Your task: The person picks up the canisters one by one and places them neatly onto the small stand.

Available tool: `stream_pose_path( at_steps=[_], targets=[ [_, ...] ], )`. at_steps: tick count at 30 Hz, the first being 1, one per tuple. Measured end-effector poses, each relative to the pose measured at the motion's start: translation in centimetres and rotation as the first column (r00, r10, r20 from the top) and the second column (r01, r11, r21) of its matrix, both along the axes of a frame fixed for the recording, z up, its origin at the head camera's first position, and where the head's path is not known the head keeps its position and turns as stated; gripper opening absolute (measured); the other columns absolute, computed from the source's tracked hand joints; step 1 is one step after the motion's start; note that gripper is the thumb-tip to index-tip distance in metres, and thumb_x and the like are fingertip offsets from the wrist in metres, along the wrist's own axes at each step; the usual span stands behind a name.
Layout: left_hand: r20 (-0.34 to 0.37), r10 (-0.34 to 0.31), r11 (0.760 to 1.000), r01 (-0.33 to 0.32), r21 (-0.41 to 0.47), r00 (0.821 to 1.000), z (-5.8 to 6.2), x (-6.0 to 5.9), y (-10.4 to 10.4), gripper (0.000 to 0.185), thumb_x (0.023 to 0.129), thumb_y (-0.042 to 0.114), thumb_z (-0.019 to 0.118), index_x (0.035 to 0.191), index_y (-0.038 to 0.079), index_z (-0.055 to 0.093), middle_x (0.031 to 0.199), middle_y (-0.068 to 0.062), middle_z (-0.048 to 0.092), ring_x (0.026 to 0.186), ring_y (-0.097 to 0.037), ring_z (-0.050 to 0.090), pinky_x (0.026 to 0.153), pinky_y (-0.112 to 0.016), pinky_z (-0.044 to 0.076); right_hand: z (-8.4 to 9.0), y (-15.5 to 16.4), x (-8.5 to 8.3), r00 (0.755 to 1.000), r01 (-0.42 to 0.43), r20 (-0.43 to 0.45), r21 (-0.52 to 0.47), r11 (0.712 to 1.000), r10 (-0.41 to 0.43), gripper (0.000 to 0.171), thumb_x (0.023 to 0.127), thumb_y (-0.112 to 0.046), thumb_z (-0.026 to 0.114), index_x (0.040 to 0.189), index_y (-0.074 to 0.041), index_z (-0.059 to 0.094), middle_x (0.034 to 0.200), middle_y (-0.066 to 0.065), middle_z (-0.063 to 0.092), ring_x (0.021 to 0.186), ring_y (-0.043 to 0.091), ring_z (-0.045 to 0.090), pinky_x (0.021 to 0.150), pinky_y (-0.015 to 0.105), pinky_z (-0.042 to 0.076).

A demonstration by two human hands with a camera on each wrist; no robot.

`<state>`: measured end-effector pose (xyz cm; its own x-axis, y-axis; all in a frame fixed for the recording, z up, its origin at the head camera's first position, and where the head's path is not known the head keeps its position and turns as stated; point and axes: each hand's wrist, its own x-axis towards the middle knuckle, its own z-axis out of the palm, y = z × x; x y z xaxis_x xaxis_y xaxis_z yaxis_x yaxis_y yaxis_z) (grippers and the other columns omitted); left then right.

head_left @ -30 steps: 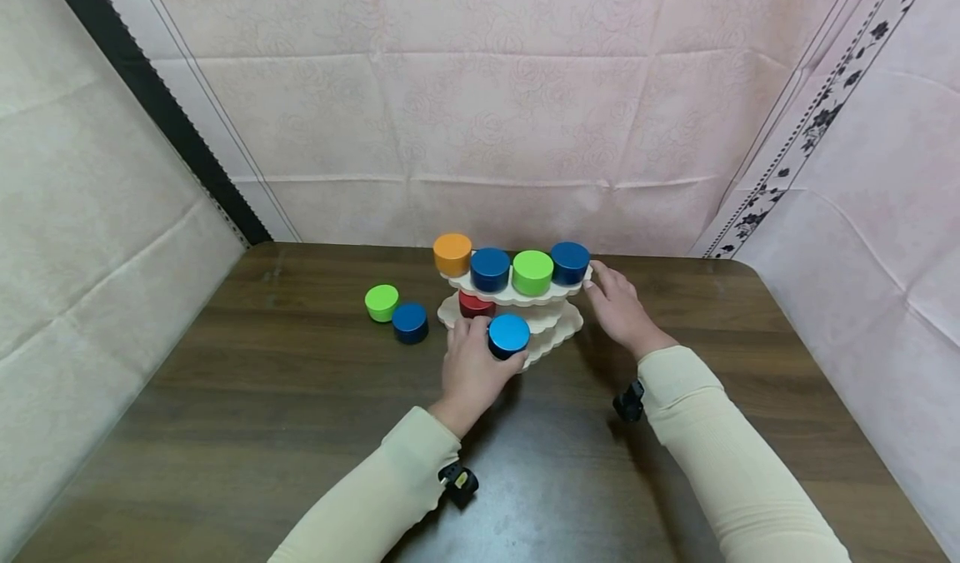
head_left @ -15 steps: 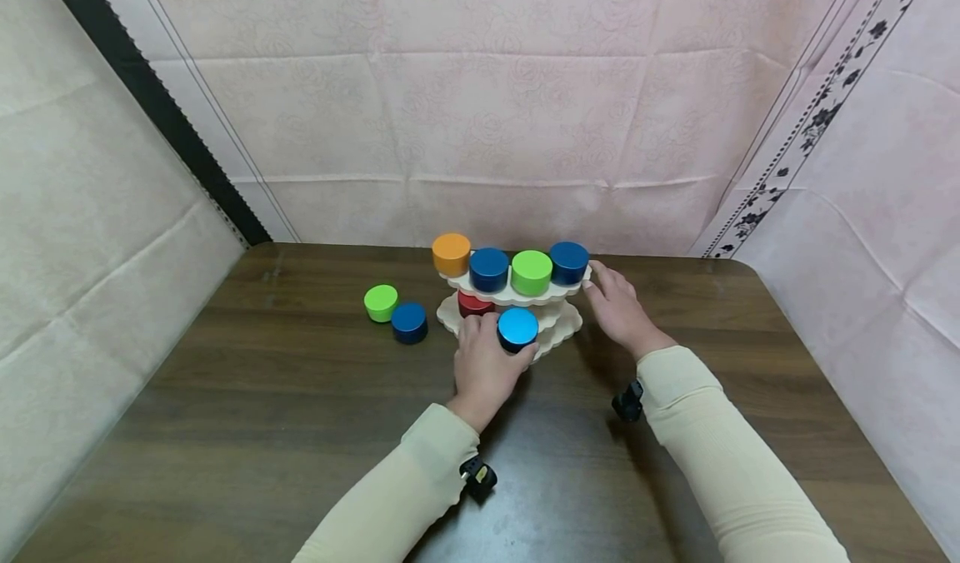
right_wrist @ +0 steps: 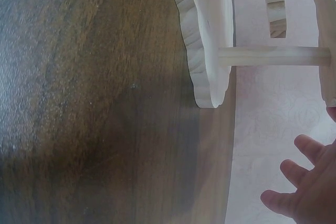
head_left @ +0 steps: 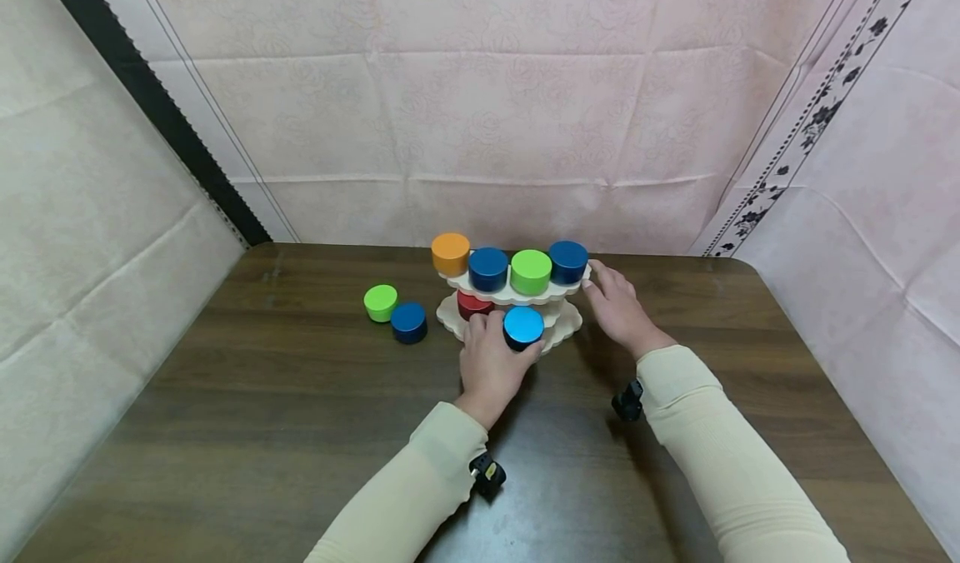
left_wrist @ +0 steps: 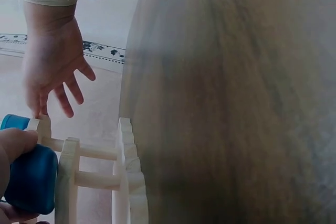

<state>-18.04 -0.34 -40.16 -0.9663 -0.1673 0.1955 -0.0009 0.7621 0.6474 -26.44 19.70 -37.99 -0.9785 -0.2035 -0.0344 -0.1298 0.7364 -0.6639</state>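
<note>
My left hand (head_left: 491, 371) pinches a blue cylinder (head_left: 523, 325) between thumb and fingers, in front of a pale wooden tiered stand (head_left: 567, 323) with scalloped edges. The left wrist view shows the thumb on the side of this blue cylinder (left_wrist: 32, 179), close to the middle tier. Whether it touches that tier I cannot tell. My right hand (head_left: 622, 309) rests its fingertips on the top tier's right end, fingers mostly extended. A red cylinder (head_left: 472, 306) sits on a lower tier, partly hidden. Along the top tier stand an orange cylinder (head_left: 450, 254), two blue ones and a green cylinder (head_left: 531, 272).
Left of the stand, a light green cylinder (head_left: 381, 303) and a dark blue cylinder (head_left: 408, 322) lie side by side on the brown wooden table (head_left: 262, 396). Patterned pale cloth (head_left: 510, 113) hangs behind the table and on both sides.
My left hand has moved right and slightly away from me with the blue cylinder, along the stand's front. The right hand stays at the top tier's end.
</note>
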Motion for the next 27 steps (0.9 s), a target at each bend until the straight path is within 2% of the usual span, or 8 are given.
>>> stream_pose_path(
  at_steps=[7,13,22,27],
  targets=[
    [0.023,-0.008,1.0,0.009,-0.025,1.0,0.33,-0.16,-0.08,0.062,0.079,0.048,0.076,0.124,0.011,0.054,0.113,-0.012,0.049,0.104,-0.027,0.047,0.08,-0.045,0.049,0.0,-0.08,0.0,1.0,-0.004,-0.005,0.001,1.0,0.004,0.063,0.103,-0.047,0.023,0.156,-0.015,0.01,0.159,0.02,0.008,0.144,0.045,0.003,0.109,0.068,0.013],
    [0.021,0.027,1.0,-0.027,-0.003,0.999,0.38,-0.18,0.26,0.064,0.078,0.049,0.077,0.123,0.01,0.053,0.111,-0.012,0.05,0.102,-0.027,0.048,0.079,-0.045,0.05,-0.04,-0.05,-0.01,1.0,0.0,-0.003,0.004,1.0,0.0,0.063,0.104,-0.047,0.023,0.156,-0.014,0.009,0.159,0.019,0.007,0.144,0.044,0.003,0.109,0.067,0.013],
    [0.037,0.058,0.993,-0.061,0.096,0.998,0.02,-0.08,0.67,0.068,0.078,0.048,0.077,0.126,0.007,0.051,0.111,-0.011,0.051,0.103,-0.026,0.049,0.082,-0.043,0.05,-0.11,-0.08,-0.1,1.0,0.004,0.004,0.006,1.0,-0.004,0.064,0.103,-0.049,0.022,0.156,-0.016,0.01,0.159,0.019,0.008,0.144,0.043,0.003,0.109,0.067,0.013],
    [0.019,0.057,0.989,-0.059,0.134,0.998,0.07,-0.07,0.73,0.066,0.079,0.044,0.076,0.127,0.008,0.049,0.112,-0.011,0.052,0.104,-0.026,0.051,0.084,-0.043,0.05,-0.12,-0.14,-0.11,1.0,0.009,-0.003,0.004,1.0,-0.009,0.063,0.103,-0.048,0.023,0.156,-0.014,0.011,0.159,0.019,0.009,0.144,0.043,0.004,0.11,0.066,0.013]
  ],
)
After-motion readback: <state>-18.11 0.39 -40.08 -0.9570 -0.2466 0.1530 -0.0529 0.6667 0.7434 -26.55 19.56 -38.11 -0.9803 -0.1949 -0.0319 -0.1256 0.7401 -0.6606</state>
